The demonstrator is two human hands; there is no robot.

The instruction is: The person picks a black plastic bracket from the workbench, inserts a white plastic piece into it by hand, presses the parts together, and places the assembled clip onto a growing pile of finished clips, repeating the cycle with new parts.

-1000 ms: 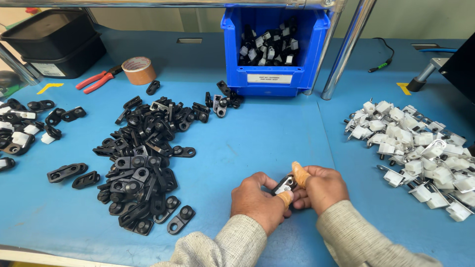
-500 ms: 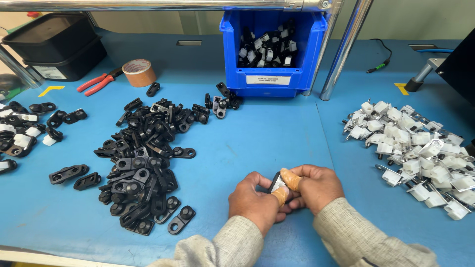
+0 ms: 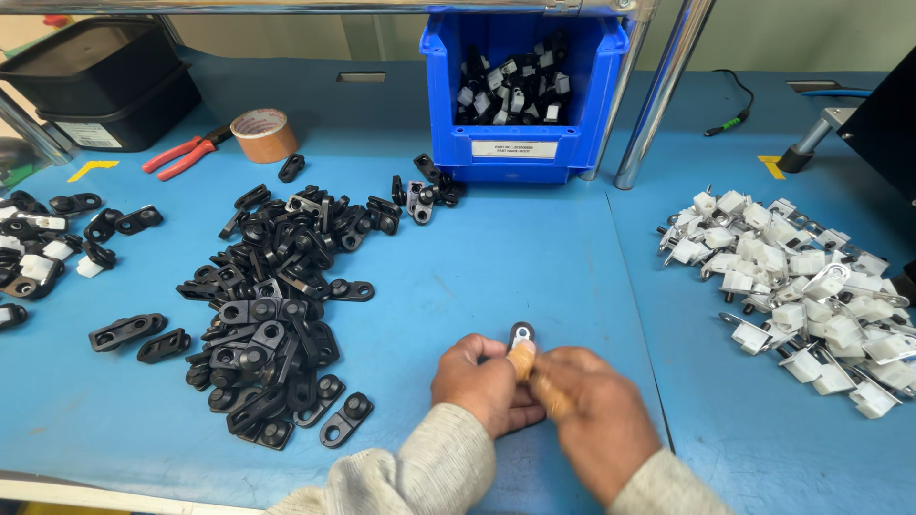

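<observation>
The desk (image 3: 534, 257) has a blue mat surface with a seam running from its far middle toward the near edge. Two shiny metal posts (image 3: 658, 95) rise from the far side and meet a metal rail along the top. Behind them is a pale wall (image 3: 382, 33). At the near left corner a cream edge (image 3: 95, 491) of the desk shows. The light is even and soft, with faint reflections on the posts.

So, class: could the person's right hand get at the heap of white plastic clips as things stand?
Probably yes: open blue table lies between the right hand and the heap of white plastic clips, but the hand is busy on a small black part.
</observation>
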